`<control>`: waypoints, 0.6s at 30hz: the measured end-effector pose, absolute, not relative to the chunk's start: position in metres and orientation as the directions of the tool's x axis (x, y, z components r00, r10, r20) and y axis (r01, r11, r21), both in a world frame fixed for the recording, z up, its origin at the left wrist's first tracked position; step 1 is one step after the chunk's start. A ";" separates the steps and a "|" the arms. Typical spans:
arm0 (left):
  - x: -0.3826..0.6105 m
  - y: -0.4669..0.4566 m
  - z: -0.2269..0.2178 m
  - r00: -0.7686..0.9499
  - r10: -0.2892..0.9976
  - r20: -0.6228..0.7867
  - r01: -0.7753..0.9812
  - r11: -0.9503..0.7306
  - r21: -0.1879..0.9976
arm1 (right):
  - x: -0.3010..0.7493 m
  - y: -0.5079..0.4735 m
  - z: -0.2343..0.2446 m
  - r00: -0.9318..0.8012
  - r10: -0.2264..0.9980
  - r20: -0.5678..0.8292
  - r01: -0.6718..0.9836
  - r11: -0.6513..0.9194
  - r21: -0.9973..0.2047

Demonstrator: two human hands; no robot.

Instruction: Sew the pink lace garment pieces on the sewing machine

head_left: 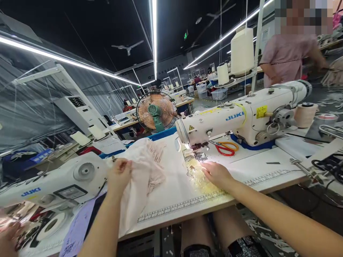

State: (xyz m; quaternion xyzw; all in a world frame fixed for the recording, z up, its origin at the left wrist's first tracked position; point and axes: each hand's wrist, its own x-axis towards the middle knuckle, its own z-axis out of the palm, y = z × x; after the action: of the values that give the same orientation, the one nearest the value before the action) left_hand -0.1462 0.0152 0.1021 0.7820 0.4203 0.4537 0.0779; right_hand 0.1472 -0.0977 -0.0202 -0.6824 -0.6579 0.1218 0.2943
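My left hand point(120, 172) is closed on the upper edge of a pale pink fabric piece point(139, 175) with a gathered, ruffled part. The fabric lies over the left of the white table and hangs past its front edge. My right hand point(216, 174) is beside the needle area of a white JUKI sewing machine point(214, 123), over a yellowish taped patch point(197, 175) on the table. Its fingers are drawn together, and whatever lies between them is too small to make out. Behind that hand lie scissors point(226, 147) with red and orange handles.
A measuring scale point(182, 206) runs along the table's front edge. A second JUKI machine point(53, 182) stands at left, with another person's hand point(10, 230) beside it. A fan point(156, 111) stands behind the table. Thread cones point(305, 115) sit at right. A person in pink point(288, 59) stands beyond.
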 end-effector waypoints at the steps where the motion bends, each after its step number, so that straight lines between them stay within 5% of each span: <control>1: -0.136 0.001 0.094 0.238 0.730 0.640 0.582 -0.635 0.508 | 0.140 -0.105 -0.022 0.092 0.970 0.224 0.777 0.071 -0.626; 6: -0.082 -0.085 0.023 0.427 0.727 0.538 0.511 -0.685 0.519 | 0.093 -0.164 -0.036 -0.127 0.982 0.138 0.407 0.178 -0.896; 9: -0.066 -0.125 -0.019 0.450 0.701 0.553 0.448 -0.713 0.540 | 0.083 -0.195 -0.048 -0.280 0.960 -0.031 0.068 -0.013 -0.998; 13: -0.079 -0.147 -0.049 0.444 0.660 0.607 0.162 -0.725 0.670 | 0.095 -0.218 -0.065 -0.258 0.955 -0.146 -0.093 -0.174 -0.980; 15: -0.094 -0.151 -0.060 0.383 0.732 0.563 0.018 -0.615 0.788 | 0.102 -0.226 -0.069 -0.244 0.956 -0.163 -0.234 -0.221 -0.947; 18: -0.111 -0.159 -0.075 0.448 0.885 0.129 -0.043 -0.122 0.992 | 0.105 -0.235 -0.070 -0.293 0.949 -0.115 -0.378 -0.225 -0.898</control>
State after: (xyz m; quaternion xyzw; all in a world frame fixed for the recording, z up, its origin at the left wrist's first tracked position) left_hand -0.1105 -0.1594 -0.0747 0.6299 0.3341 0.4055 0.5720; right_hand 0.1051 -0.2348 -0.0697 -0.3560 -0.4009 0.6971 0.4760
